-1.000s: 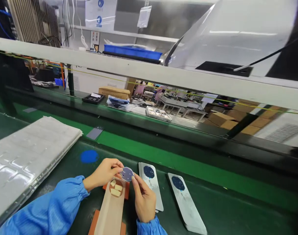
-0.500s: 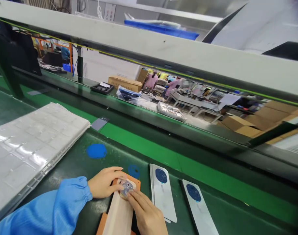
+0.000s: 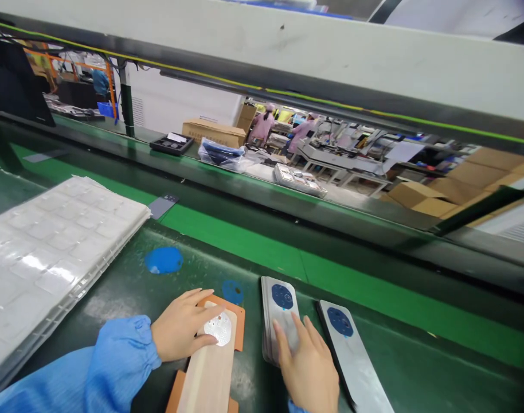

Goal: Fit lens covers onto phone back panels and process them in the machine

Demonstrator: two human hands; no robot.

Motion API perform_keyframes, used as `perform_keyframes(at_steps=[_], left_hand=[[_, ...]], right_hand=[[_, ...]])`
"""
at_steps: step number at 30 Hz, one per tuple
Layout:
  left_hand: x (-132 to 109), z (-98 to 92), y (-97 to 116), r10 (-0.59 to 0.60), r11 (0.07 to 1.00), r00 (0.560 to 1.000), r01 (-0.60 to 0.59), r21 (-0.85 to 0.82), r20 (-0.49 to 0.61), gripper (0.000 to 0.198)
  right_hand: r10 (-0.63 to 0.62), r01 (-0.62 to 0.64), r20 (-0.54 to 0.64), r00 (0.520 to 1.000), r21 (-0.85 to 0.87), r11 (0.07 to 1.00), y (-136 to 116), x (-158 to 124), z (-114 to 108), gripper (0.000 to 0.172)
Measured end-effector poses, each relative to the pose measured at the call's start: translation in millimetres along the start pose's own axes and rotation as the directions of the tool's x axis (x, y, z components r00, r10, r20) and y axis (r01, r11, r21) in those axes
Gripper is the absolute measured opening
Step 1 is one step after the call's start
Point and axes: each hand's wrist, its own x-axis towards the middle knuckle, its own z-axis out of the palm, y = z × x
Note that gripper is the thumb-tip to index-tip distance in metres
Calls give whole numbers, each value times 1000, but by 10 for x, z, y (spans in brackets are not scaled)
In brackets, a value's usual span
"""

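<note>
My left hand (image 3: 182, 330) lies on a tan phone back cover (image 3: 210, 370) that sits in an orange jig (image 3: 237, 319). Its fingers rest flat beside a round silvery camera disc (image 3: 218, 328) placed on the cover's top. My right hand (image 3: 307, 361) lies flat, fingers spread, on a stack of grey back covers (image 3: 280, 301) with blue round film on their camera rings. Another stack of grey covers (image 3: 352, 355) lies just to the right of that hand.
A stack of clear blister trays (image 3: 47, 241) lies at the left. Blue round stickers (image 3: 164, 260) mark the dark green bench. A green conveyor belt (image 3: 245, 244) runs behind, carrying a grey cover (image 3: 163, 205). Cardboard boxes (image 3: 212, 132) and other workers are beyond.
The disc, held up between both hands a second ago, now lies on the tan cover. My right hand let go of it and moved right onto the grey stack.
</note>
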Motion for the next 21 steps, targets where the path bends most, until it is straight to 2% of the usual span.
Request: perform_keyframes(at_steps=[3,6,9,16,19,21], left_hand=[[-8,58,18,59,997,996,-55,59,-60,43],[-14,127,4,165,983,976,-150,110,-141,26],[-12,165,-33,211,972,958,-184,146,-195,21],[-26,259,-74,222,970,944,-188,154,-243,20],[-40,384,-100,190,981,928,-164,105,-322,19],[-49,429,-110,157,988,922,-150,47,-353,18]], right_hand=[[101,-91,97,990,-98,991,95,-58,135,80],[139,-127,96,986,-116,985,75,-47,154,67],[158,-143,86,984,-165,976,5,11,100,53],[156,-140,53,986,-228,964,-112,64,-5,50],[110,-105,11,994,-209,972,-82,70,-6,53],[126,-124,4,992,-160,979,-7,90,-12,58]])
